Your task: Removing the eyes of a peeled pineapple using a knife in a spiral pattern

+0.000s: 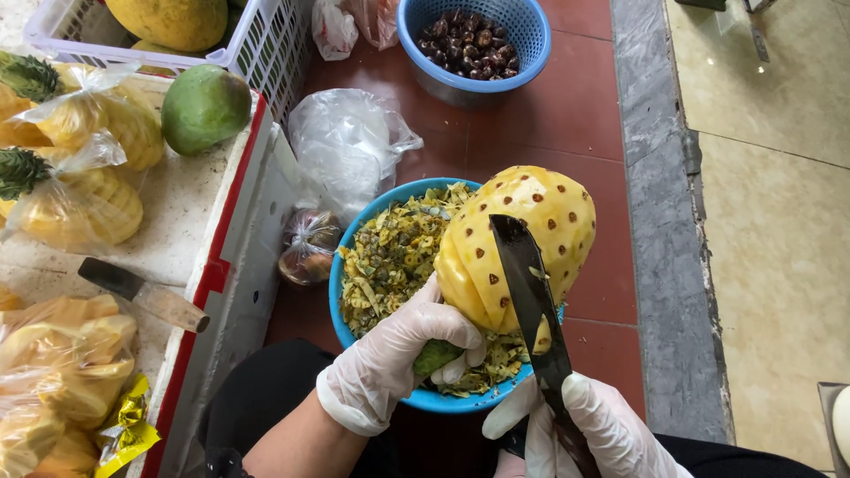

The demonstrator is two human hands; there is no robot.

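My left hand, in a thin white glove, grips the green crown end of a peeled yellow pineapple dotted with brown eyes. The fruit is held tilted over a blue bowl full of peel scraps. My right hand, also gloved, holds the handle of a dark knife. The blade lies against the pineapple's flesh, point up.
A second blue bowl of dark round fruits stands farther away on the red tiles. On the left, a white box top carries bagged peeled pineapples, a green mango, another knife and a white basket. Plastic bags lie between them.
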